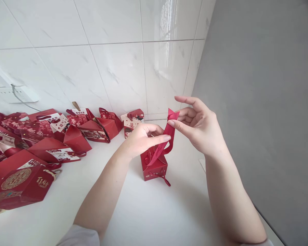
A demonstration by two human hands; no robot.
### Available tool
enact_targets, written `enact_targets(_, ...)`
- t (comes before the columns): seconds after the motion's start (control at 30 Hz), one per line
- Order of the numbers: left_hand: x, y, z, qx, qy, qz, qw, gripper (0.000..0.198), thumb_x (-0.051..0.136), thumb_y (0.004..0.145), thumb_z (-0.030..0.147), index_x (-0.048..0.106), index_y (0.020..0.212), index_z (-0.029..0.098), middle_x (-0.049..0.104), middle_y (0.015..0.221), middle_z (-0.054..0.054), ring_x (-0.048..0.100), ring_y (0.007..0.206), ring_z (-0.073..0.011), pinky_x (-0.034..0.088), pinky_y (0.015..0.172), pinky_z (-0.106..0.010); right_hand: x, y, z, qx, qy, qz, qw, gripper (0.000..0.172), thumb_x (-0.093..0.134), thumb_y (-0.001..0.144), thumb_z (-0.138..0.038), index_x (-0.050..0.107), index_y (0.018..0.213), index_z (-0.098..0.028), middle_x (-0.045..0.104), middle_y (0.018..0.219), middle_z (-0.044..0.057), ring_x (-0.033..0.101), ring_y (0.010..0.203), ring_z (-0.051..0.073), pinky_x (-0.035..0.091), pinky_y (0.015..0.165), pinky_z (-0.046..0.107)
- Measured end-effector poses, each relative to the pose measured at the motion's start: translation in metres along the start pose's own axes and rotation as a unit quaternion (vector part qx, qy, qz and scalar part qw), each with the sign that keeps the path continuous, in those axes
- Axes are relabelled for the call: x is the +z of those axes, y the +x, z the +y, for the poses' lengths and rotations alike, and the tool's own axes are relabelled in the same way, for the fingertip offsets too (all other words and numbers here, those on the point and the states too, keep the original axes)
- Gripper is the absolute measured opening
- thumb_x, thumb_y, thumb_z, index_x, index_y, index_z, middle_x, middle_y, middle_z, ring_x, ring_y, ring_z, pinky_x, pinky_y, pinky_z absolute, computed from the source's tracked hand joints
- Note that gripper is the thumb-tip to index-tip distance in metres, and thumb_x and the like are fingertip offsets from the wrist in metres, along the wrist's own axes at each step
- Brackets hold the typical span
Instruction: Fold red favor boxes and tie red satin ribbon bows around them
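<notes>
A small red gift box (155,171) stands upright on the white table in front of me, with a twisted red cord hanging down its near side. From its top rises a red ribbon (160,150). My left hand (146,138) pinches the ribbon between thumb and fingers, partway up its length. Higher up, my right hand (199,124) grips the ribbon's upper ends between thumb and a finger, with the index finger stretched out above. Part of the box's top is hidden behind the ribbon and my left hand.
Many red gift boxes (59,147) are crowded on the left of the white table (143,212). Another patterned box (133,119) stands by the tiled wall (118,68). A socket with a cable (17,94) is at far left; a grey surface (267,85) rises on the right.
</notes>
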State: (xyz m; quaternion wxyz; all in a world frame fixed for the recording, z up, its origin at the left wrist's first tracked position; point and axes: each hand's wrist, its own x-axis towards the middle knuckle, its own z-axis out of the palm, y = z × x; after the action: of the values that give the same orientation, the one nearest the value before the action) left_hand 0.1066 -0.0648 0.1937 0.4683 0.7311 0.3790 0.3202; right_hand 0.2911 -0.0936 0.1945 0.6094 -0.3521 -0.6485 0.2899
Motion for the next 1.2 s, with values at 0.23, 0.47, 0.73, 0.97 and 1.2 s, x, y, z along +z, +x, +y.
enact_targets(0.23,0.000,0.001,-0.002,0.007,-0.002,-0.002,1.000,0.028,0.073,0.075,0.042,0.063,0.066,0.018,0.057,0.064,0.000,0.049,0.057,-0.0105,0.036,0.053,-0.026,0.000,0.000,0.001,0.004,-0.020,-0.006,1.000,0.051,0.074,0.078,-0.039,0.054,0.124,-0.028,0.067,0.084,0.001,0.069,0.081,0.021,0.060,0.073,0.038)
enact_targets(0.47,-0.002,0.003,-0.005,0.037,-0.039,-0.010,0.998,0.030,0.072,0.077,0.044,0.067,0.098,0.024,0.068,0.096,-0.004,0.062,0.091,-0.0191,0.049,0.073,-0.028,0.002,-0.001,0.001,0.001,-0.027,-0.005,1.000,0.047,0.072,0.080,-0.036,0.054,0.123,-0.027,0.067,0.085,0.001,0.068,0.080,0.020,0.060,0.072,0.037)
enact_targets(0.73,0.012,0.011,-0.009,0.054,-0.211,-0.122,0.968,0.059,0.035,0.091,0.064,0.070,0.092,0.017,0.069,0.075,-0.009,0.067,0.086,-0.0237,0.051,0.081,-0.036,0.006,-0.002,-0.001,0.015,-0.012,-0.017,1.000,0.047,0.071,0.080,-0.038,0.053,0.122,-0.030,0.066,0.090,0.001,0.065,0.062,0.015,0.057,0.053,0.032)
enact_targets(0.97,0.011,0.003,-0.001,0.110,-0.121,-0.043,0.986,0.032,0.053,0.091,0.045,0.069,0.086,0.017,0.057,0.063,-0.002,0.060,0.071,-0.0153,0.050,0.073,-0.029,0.002,0.000,-0.002,0.007,0.000,-0.014,1.000,0.047,0.073,0.078,-0.042,0.055,0.120,-0.028,0.066,0.087,0.001,0.067,0.066,0.016,0.060,0.067,0.036)
enact_targets(1.2,0.008,0.003,0.000,0.147,-0.059,0.001,0.987,0.028,0.056,0.091,0.040,0.070,0.081,0.018,0.060,0.063,-0.004,0.064,0.086,-0.0197,0.049,0.074,-0.030,-0.001,0.000,-0.002,0.009,0.021,-0.020,1.000,0.052,0.075,0.075,-0.048,0.057,0.119,-0.026,0.068,0.086,0.002,0.069,0.072,0.019,0.061,0.072,0.039)
